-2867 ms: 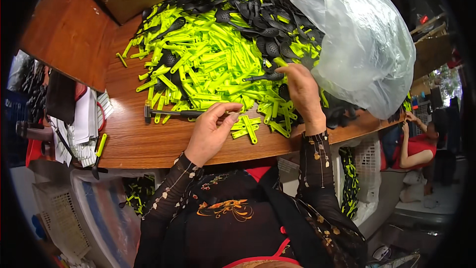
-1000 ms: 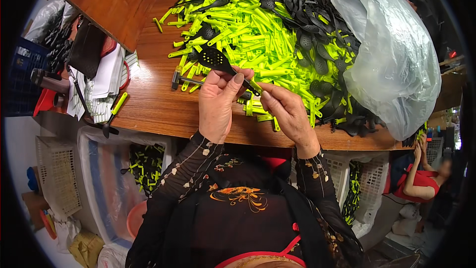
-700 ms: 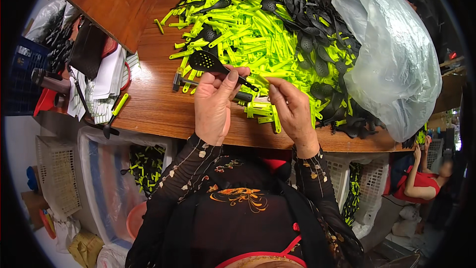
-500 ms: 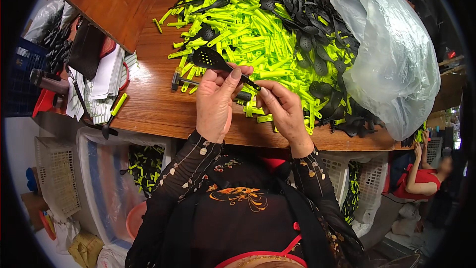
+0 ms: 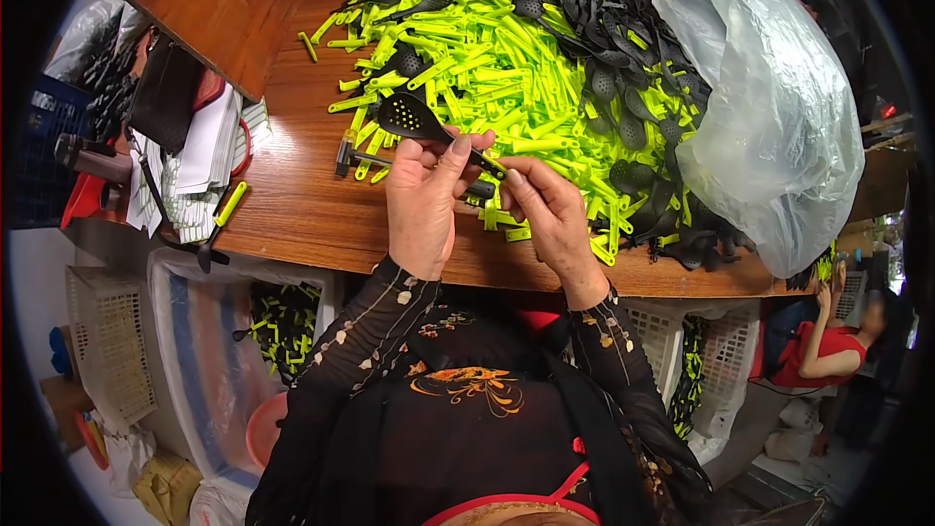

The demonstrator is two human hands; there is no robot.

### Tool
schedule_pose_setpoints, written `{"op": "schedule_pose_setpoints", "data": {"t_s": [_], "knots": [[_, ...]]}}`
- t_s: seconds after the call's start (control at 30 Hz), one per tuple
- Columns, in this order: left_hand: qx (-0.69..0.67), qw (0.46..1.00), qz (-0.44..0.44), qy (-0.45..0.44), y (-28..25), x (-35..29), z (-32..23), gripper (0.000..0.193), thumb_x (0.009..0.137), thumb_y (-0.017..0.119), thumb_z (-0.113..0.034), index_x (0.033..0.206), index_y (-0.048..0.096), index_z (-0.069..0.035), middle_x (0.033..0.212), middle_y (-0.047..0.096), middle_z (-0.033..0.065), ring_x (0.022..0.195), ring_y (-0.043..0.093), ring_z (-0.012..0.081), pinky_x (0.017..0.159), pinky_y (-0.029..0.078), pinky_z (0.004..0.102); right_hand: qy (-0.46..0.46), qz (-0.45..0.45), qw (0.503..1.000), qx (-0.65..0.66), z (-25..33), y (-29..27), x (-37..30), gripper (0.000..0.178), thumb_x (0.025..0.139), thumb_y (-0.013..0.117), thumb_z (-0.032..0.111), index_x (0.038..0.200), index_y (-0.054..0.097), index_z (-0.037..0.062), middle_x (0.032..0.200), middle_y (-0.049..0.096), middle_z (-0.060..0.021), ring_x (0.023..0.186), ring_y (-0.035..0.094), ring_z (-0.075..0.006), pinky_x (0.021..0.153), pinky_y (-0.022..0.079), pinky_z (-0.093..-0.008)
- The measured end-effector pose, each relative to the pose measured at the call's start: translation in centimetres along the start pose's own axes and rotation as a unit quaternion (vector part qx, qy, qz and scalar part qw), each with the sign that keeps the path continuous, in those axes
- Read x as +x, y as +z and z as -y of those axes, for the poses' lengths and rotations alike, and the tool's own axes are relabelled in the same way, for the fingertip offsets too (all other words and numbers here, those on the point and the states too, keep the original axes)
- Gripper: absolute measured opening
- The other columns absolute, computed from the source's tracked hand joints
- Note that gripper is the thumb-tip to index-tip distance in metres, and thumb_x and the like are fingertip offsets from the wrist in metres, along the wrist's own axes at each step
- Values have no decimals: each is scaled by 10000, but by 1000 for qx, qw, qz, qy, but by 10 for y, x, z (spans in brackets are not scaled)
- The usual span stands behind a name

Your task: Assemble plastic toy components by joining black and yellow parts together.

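A small black slotted spoon (image 5: 409, 118) is held slantwise above the near part of the table, its perforated bowl up and to the left. My left hand (image 5: 425, 197) is closed around its handle just below the bowl. At the handle's lower end, my right hand (image 5: 551, 219) pinches with thumb and fingertips; a bit of lime green shows along the handle there. Under my hands lies a hammer (image 5: 344, 158), its dark grip partly hidden by my fingers. Just beyond, a large heap of lime-green handles (image 5: 497, 78) covers the table.
Black slotted spoon heads (image 5: 631, 117) pile up on the heap's right. A clear plastic bag (image 5: 769, 107) bulges over the right side. Papers (image 5: 209, 151) and a finished-looking green-handled spoon (image 5: 230, 206) lie at left. Below stand lined crates (image 5: 185, 351); a person in red (image 5: 823, 356) works far right.
My hands stay nearly in place. The spoon's handle end has shifted slightly left with my right fingertips, and more lime green now shows along it.
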State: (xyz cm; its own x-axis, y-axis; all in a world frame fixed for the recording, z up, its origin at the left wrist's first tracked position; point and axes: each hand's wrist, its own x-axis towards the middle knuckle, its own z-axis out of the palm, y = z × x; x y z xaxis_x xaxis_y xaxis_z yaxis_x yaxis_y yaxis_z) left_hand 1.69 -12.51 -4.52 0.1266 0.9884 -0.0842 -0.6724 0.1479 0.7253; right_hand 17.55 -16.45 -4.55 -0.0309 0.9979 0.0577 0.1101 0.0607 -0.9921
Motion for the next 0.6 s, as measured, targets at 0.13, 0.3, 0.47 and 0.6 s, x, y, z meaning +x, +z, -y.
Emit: {"op": "schedule_pose_setpoints", "data": {"t_s": [0.13, 0.3, 0.47, 0.6], "knots": [[62, 997, 1, 52, -2, 2, 8, 210, 1015, 679, -109, 1180, 573, -34, 1127, 699, 89, 1058, 722, 204, 856, 581, 287, 47, 6, 982, 184, -5, 6, 0, 265, 1103, 526, 210, 1224, 639, 3, 851, 591, 20, 718, 481, -57, 654, 401, -204], [116, 983, 1, 140, 5, -6, 14, 218, 1023, 651, -60, 1196, 540, 11, 1099, 693, 103, 1014, 722, 182, 849, 584, 280, 36, -9, 997, 72, 2, 7, 7, 199, 1068, 607, 205, 1098, 631, 9, 863, 615, 18, 725, 503, -57, 666, 426, -216], [110, 982, 34, 152, 9, -11, 14, 191, 1021, 644, -36, 1186, 560, 9, 1085, 711, 102, 1015, 721, 188, 872, 562, 284, 10, -12, 995, 101, 0, 6, 5, 180, 1033, 659, 167, 1044, 662, -13, 767, 600, 33, 664, 510, -40, 610, 421, -217], [68, 996, 48, 28, -6, -8, 10, 160, 1045, 632, -112, 1155, 590, -3, 1197, 686, 104, 1019, 691, 147, 904, 542, 278, 10, -13, 994, 105, -4, 10, 4, 142, 1030, 656, 137, 1031, 661, -4, 789, 617, 26, 678, 541, -47, 614, 434, -216]]}}
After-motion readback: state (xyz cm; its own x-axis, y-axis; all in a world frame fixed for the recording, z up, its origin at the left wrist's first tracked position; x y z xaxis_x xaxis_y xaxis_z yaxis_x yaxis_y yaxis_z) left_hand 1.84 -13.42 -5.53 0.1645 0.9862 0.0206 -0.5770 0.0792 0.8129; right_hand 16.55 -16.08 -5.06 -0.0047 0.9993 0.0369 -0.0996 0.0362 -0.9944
